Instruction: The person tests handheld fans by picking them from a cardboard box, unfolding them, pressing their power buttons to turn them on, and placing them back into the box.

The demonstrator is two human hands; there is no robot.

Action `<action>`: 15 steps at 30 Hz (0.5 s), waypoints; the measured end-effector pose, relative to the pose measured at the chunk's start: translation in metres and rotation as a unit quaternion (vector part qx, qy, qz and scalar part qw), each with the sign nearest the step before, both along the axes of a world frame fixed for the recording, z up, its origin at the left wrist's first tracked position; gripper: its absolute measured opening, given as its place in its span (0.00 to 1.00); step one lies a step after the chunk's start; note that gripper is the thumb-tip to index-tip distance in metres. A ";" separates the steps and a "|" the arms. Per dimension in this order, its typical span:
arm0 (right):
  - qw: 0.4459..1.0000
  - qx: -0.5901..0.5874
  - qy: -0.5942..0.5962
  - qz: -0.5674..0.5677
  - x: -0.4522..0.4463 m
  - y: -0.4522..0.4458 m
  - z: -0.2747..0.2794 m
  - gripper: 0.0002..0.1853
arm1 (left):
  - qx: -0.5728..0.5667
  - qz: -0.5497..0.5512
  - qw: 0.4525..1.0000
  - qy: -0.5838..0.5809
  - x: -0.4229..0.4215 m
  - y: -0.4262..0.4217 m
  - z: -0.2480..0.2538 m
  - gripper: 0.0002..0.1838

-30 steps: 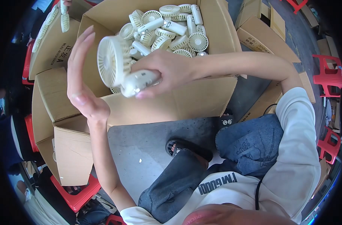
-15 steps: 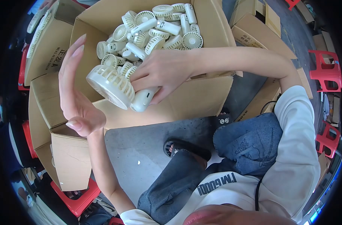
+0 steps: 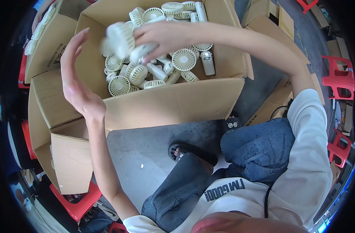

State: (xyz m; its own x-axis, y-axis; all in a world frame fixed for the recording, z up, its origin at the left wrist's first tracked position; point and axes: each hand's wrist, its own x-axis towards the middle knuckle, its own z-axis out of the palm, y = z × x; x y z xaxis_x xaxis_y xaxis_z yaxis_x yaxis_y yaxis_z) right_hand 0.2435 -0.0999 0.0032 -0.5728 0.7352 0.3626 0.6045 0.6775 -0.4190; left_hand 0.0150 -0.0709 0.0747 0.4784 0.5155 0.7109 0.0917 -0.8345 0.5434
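My right hand [image 3: 166, 35] reaches over a large cardboard box [image 3: 173, 101] and is closed around a white handheld fan [image 3: 121, 42], which is smeared by motion. Below and around it, many more white handheld fans [image 3: 184, 59] lie jumbled inside the box, some with their grilles facing up. My left hand [image 3: 80, 83] is raised at the box's left side, near a side flap. Its fingers stretch upward with nothing in them.
A second cardboard box [image 3: 49, 46] stands at the left, with a row of white pieces [image 3: 40, 31] along its edge and another person's arm beyond. Red stools [image 3: 339, 73] stand at the right, and another red stool [image 3: 78, 202] at the lower left.
My right hand has moved up and away from me with the fan, from the near edge to above the pile. My left hand has turned, and its thumb no longer shows in front.
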 end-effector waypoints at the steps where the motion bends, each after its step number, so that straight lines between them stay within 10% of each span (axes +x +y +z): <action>1: 1.000 0.008 -0.007 -0.011 0.012 0.014 -0.010 0.23 | -0.013 0.011 1.000 -0.009 0.001 0.003 -0.003 0.42; 8: 0.952 -0.239 -0.188 -0.037 0.064 0.043 -0.032 0.23 | -0.082 0.018 0.995 0.046 -0.001 0.012 -0.013 0.30; 15: 0.955 -0.268 -0.112 -0.060 0.089 0.054 -0.049 0.25 | -0.225 -0.005 0.958 0.179 0.000 0.017 -0.039 0.17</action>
State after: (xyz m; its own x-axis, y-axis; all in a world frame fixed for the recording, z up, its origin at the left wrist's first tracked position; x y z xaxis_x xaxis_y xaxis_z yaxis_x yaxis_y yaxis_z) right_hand 0.3328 -0.0463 -0.0460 -0.4924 0.8455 -0.2065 0.7795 0.3229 -0.5368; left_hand 0.0147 -0.0534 0.0360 0.6572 0.7246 0.2075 0.3324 -0.5258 0.7830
